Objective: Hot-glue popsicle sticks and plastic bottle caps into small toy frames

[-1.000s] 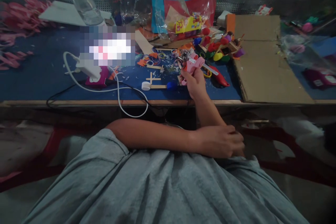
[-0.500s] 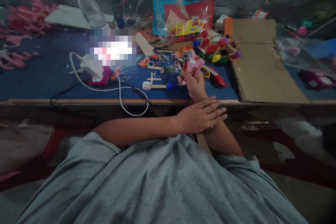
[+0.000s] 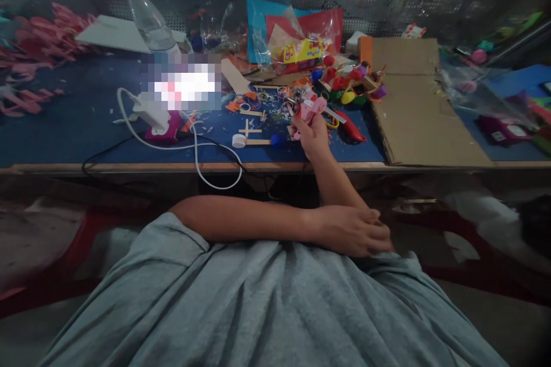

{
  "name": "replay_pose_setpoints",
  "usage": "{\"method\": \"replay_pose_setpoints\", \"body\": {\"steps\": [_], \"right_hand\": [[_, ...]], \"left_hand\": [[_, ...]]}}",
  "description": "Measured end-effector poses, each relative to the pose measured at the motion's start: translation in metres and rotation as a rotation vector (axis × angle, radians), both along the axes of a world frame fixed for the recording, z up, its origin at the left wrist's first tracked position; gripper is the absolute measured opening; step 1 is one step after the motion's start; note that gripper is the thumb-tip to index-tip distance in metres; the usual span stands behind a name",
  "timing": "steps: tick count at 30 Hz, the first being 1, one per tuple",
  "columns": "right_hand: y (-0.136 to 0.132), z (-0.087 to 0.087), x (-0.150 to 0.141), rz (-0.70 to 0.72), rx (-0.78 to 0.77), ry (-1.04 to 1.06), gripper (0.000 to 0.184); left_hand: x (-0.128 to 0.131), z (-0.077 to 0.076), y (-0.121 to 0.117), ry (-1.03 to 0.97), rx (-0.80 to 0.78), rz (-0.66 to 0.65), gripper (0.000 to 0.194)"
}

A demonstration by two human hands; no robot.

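Observation:
My right hand [image 3: 315, 136] is closed around a pink hot glue gun [image 3: 310, 109] above the blue tabletop. My left arm lies across my body, and my left hand [image 3: 359, 232] rests on my right forearm near the elbow, its fingers bent over it and slightly blurred. Left of the glue gun lies a small craft-stick assembly [image 3: 258, 141] with a white cap [image 3: 239, 141] at one end and a blue cap [image 3: 279, 140] at the other. A crossed-stick piece [image 3: 247, 130] sits just behind it. To the right of my right hand is a red tool handle [image 3: 353, 129].
Colourful balloons and sticks [image 3: 348, 80] are heaped behind my right hand. Cardboard [image 3: 415, 114] covers the table on the right. At left stand a tilted bottle [image 3: 150, 23] and a white cable [image 3: 197, 166] looping over the edge. Pink strips [image 3: 37, 40] lie far left.
My left hand has slid along my right forearm towards the elbow, and its flat fingers have bent. My right hand still holds the glue gun. The view has shifted slightly.

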State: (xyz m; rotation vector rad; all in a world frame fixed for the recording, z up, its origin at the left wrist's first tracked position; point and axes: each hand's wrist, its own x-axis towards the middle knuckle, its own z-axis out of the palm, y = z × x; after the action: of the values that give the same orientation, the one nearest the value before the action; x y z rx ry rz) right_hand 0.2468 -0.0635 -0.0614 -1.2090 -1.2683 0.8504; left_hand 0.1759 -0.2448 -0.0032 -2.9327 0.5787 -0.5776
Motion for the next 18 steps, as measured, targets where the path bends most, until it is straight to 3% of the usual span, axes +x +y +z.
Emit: {"method": "replay_pose_setpoints", "body": {"steps": [2,8,14,18], "right_hand": [[-0.003,0.003,-0.001,-0.022,-0.015,0.039,0.075],[-0.002,0.005,-0.002,-0.013,-0.035,-0.034,0.089],[0.0,0.003,-0.003,-0.012,-0.028,-0.01,0.09],[-0.001,0.001,-0.005,-0.047,0.037,0.062,0.089]], "left_hand": [[0.005,-0.005,-0.006,-0.012,0.002,-0.024,0.046],[0.008,-0.011,-0.012,0.047,-0.04,0.182,0.034],[0.004,-0.01,-0.011,-0.037,0.005,0.005,0.045],[0.002,-0.015,-0.014,0.032,-0.047,0.161,0.037]]}}
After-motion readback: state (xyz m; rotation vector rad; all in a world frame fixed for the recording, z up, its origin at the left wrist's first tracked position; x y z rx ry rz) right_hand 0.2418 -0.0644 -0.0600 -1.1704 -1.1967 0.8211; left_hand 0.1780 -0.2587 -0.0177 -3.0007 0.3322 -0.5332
